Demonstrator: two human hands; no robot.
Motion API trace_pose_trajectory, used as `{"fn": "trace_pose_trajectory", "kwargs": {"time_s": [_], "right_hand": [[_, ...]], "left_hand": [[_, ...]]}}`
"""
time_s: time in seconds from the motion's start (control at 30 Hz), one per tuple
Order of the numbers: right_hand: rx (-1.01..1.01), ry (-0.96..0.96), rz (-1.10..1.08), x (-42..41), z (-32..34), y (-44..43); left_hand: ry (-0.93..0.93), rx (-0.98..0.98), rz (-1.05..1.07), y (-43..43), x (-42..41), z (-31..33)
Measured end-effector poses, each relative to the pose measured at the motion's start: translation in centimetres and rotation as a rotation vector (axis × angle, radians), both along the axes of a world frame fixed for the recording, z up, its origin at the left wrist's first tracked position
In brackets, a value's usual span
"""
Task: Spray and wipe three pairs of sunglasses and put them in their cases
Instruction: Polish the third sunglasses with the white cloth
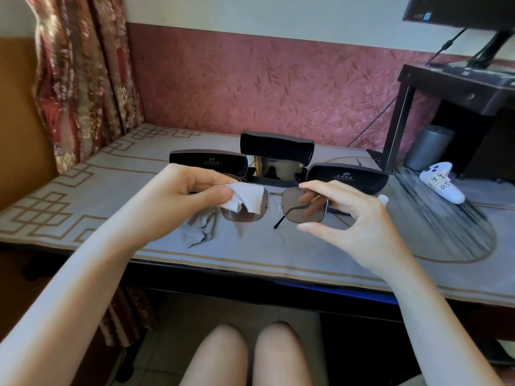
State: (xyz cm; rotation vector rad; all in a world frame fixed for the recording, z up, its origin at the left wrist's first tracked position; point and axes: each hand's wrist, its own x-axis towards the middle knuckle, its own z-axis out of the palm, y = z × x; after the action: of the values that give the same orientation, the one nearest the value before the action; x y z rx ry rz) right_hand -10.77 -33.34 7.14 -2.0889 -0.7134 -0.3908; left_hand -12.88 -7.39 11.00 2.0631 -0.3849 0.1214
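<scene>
Sunglasses (289,200) with a thin metal frame hang mid-frame above the tabletop (278,254), held by both hands. The left hand (192,188) has its grip pinched on a grey cloth (245,197) over one lens. The right hand (354,215) has its grip clamped on the other lens's rim. Three black cases (207,161) sit just behind.

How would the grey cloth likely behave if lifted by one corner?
Probably floppy: the grey cloth folds over the sunglasses lens and trails crumpled below the left hand. Likely very light: a fingertip pinch holds it.
</scene>
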Motion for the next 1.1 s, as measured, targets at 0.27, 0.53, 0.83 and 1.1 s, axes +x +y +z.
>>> {"fn": "trace_pose_trajectory", "kwargs": {"time_s": [0.27,0.53,0.83,1.1], "right_hand": [[-0.039,-0.008,-0.035,-0.1,-0.1,0.3],[-0.108,-0.026,-0.066,-0.3,0.2,0.4],[-0.069,-0.040,0.029,-0.3,-0.1,0.3],[-0.008,-0.026,0.030,-0.3,0.1,0.0]], "left_hand": [[-0.028,0.020,0.064,0.1,0.0,0.1],[-0.033,0.022,0.053,-0.9,0.2,0.2],[-0.052,0.130,0.032,-2.8,1.0,0.3],[-0.091,0.105,0.026,-3.0,1.3,-0.3]]}}
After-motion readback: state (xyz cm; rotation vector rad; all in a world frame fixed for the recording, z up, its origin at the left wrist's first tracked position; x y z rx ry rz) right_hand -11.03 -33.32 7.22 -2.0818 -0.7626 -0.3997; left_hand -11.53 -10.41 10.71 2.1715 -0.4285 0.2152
